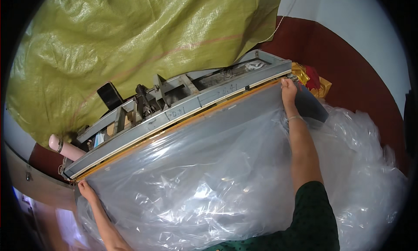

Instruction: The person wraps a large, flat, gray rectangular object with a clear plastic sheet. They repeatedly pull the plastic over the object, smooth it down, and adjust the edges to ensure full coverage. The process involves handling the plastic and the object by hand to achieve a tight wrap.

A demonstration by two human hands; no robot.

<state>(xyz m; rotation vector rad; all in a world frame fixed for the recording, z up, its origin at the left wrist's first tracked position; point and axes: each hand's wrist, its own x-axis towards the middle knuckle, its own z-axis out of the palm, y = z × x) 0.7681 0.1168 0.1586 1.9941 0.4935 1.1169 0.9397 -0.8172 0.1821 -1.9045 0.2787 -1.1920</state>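
Presently, one clear plastic sheet (209, 185) lies nearest, its long far edge running lower left to upper right. The left hand (86, 191) and right hand (289, 92), two counted, pinch that edge, fingers closed. Beyond: one metal frame (188, 107) alongside, one pink bottle (70, 150), one yellow-green tarp (130, 37).

The tarp (143, 28) is yellow-green with a thin pinkish line. The wall (348, 68) is brownish red below, pale blue-grey above. The machine (217, 95) is grey with dark marks, the strip (226, 105) orange. The plastic (196, 194) is clear with white glints, the bottle (72, 150) pink, the phone (109, 96) black, the sleeve (315, 211) dark green with black dots.
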